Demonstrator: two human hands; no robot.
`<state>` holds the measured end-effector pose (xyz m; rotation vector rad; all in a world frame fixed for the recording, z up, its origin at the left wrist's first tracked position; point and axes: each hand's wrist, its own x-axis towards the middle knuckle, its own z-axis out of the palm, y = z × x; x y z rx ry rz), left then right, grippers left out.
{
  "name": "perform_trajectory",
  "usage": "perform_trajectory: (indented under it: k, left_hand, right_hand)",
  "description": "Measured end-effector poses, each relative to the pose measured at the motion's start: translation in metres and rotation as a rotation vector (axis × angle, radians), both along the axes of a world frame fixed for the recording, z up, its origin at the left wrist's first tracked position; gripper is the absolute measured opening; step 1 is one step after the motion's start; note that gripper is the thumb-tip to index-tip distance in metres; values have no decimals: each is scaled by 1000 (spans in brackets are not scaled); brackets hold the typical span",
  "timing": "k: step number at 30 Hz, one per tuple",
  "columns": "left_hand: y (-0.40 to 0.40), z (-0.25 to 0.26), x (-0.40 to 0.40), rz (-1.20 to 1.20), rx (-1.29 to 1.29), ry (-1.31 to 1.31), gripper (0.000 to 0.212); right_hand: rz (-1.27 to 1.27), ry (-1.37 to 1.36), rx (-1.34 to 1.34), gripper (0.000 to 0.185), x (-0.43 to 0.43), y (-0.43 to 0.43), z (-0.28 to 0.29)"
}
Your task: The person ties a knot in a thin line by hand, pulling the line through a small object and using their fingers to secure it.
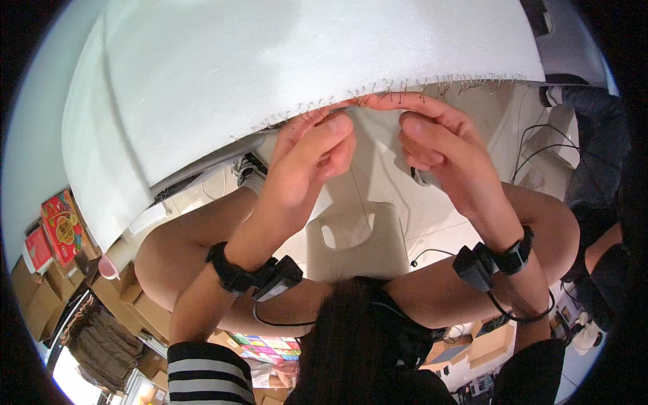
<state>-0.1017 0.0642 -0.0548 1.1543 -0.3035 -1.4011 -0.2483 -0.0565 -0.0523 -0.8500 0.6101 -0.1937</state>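
A white padded sheet (pixel 324 45), perhaps foam, covers the work surface before me. Along its near edge runs a row of small thin metal hooks (pixel 443 86), several of them curving over the rim. My left hand (pixel 316 147) is at this edge, index finger stretched along it and the other fingers curled under the thumb. From the other side my right hand (pixel 443 134) points its index finger inward beneath the hooks. Both index fingertips come close together at the edge. Whether a hook or a fine thread is held between the fingers is too small to tell.
Below the hands is a beige plastic stool (pixel 354 253) between my legs. Cardboard boxes (pixel 50 298) and a red printed package (pixel 63 228) stand at left. Black cables (pixel 547 136) loop at right, near another person's dark-clothed leg (pixel 597 147). Wired black devices (pixel 278 278) are strapped on my wrists.
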Motion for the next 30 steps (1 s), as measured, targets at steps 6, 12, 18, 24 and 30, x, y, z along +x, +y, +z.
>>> perform_trajectory:
  k: [6,12,18,24,30]
  left_hand:
    - [-3,-9,-2,38,13,135,29]
    - [-6,-7,-8,94,21,155,25]
    - [-3,-25,-8,216,-16,303,13]
    - [-10,-24,-12,173,-50,396,11]
    - [-9,-23,-14,156,-73,431,8]
  right_hand:
    - [83,196,-612,19,5,23,-13]
    - [263,235,-1180,9,15,44,17]
    - [-39,188,-1374,9,37,7,27]
    - [-40,192,-1353,9,41,-6,24]
    - [-4,250,-1353,11,39,-6,30]
